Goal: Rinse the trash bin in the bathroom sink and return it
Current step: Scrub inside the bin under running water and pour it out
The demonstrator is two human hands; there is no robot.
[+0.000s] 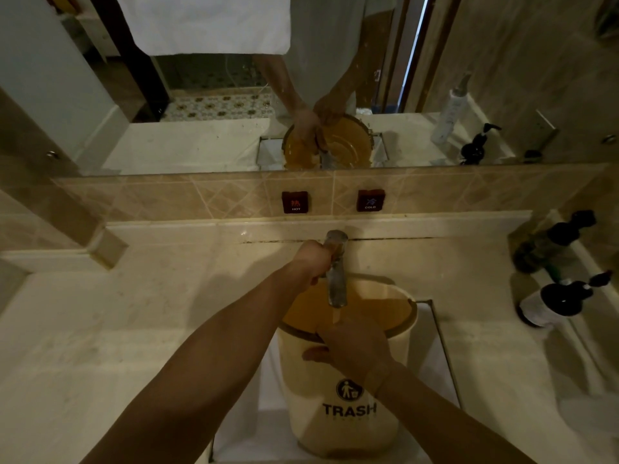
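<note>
You are at the rinsing step. The trash bin point(338, 390) stands upright in the sink point(435, 356) at the lower centre of the frame, its mouth right under the tap point(336, 272), which reaches out from the back of the desk point(134, 329).

Your left hand point(313, 261) is curled round the tap near its base, just above and left of the bin's rim; judging by that grip, you are working the water on or off. A faint streak below the spout may be water, but it is too dim to be sure, and you cannot tell from here how much water is inside the bin.

Your right hand point(351, 343) grips the near rim, thumb on the outside wall and fingers hooked over the edge, holding the bin steady.

The next move likely calls for a firm hold on that rim while the water runs, then a swirl and a tip toward the drain. A wet bin will be heavier and slippery, so bring the left hand to its wall before you tilt it. Mind the dark bottles point(562, 296) at the right edge of the frame.
</note>
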